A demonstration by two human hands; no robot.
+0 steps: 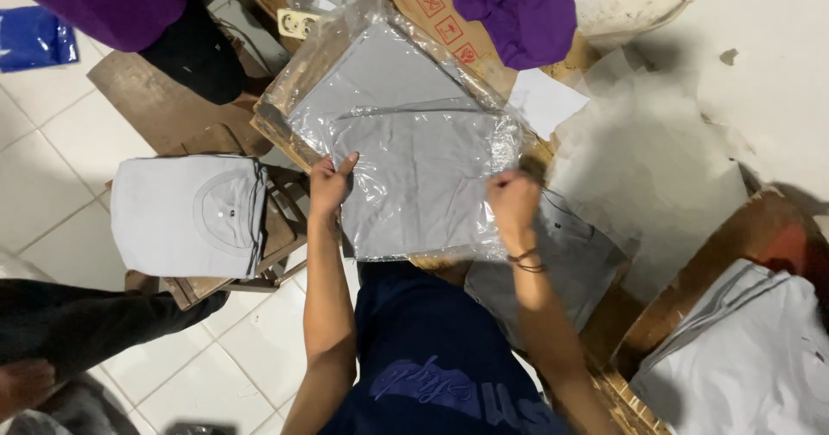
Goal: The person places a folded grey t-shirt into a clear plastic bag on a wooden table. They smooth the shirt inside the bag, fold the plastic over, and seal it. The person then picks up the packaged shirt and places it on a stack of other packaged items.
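Head view, left hand [329,185] and right hand [513,200] gripping bagged grey shirt [420,180], fingers closed on its edges, folded shirts [188,215] on stool at left.

- One view only, head-worn camera, looking almost straight down past the wearer's dark blue shirt [432,357].
- Close range: both forearms run up from the bottom edge, left hand [330,185] and right hand [513,200] near frame centre.
- Centre of view falls on the bagged grey shirt [423,176], lying on cardboard [432,3].
- Edges take in white floor tiles [52,133] on the left and a wooden stool [281,228].
- No second view, so nothing shared.
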